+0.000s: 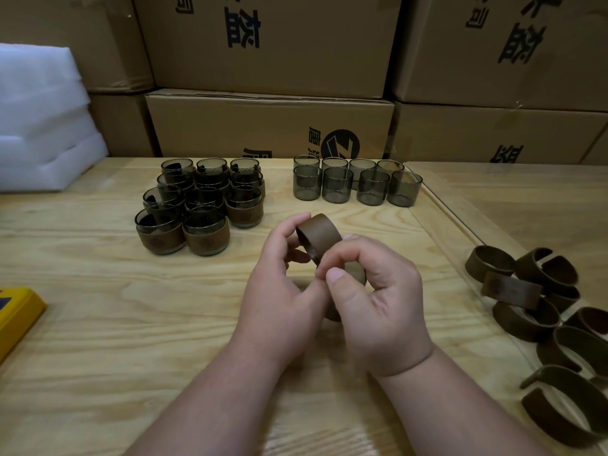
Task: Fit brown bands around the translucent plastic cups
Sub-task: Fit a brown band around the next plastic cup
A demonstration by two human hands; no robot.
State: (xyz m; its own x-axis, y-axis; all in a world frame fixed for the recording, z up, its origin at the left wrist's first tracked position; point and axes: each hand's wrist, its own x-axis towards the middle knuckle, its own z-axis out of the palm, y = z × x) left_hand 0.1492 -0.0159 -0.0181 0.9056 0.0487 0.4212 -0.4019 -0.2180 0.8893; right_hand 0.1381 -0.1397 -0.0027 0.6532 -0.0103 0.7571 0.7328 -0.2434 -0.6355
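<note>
Holding one brown band [320, 236] above the middle of the desk [98, 291], both hands work it into shape: the left hand [279, 284] pinches its near-left rim with curled fingers, and the right hand [378, 291] curls thumb and fingers round its right side. Whether a cup sits under the right palm cannot be told. The step in hand looks like closing or rounding the band before it goes on a cup; the next move calls for a bare cup from the far row and a straight push of the loop over its wall.

The band is a matte, leather-like strip bent into a short open ring. Along the right edge of the desk lies a heap of loose bands [533, 311], curled, some with their ends apart. Farther off, toward the far left, finished cups [200, 205] stand stacked, each wrapped low in brown. Toward the far right edge, bare cups [355, 185] stand in two rows, smoky, translucent, straight-walled cylinders. Cardboard boxes [269, 120] rise behind the desk.
</note>
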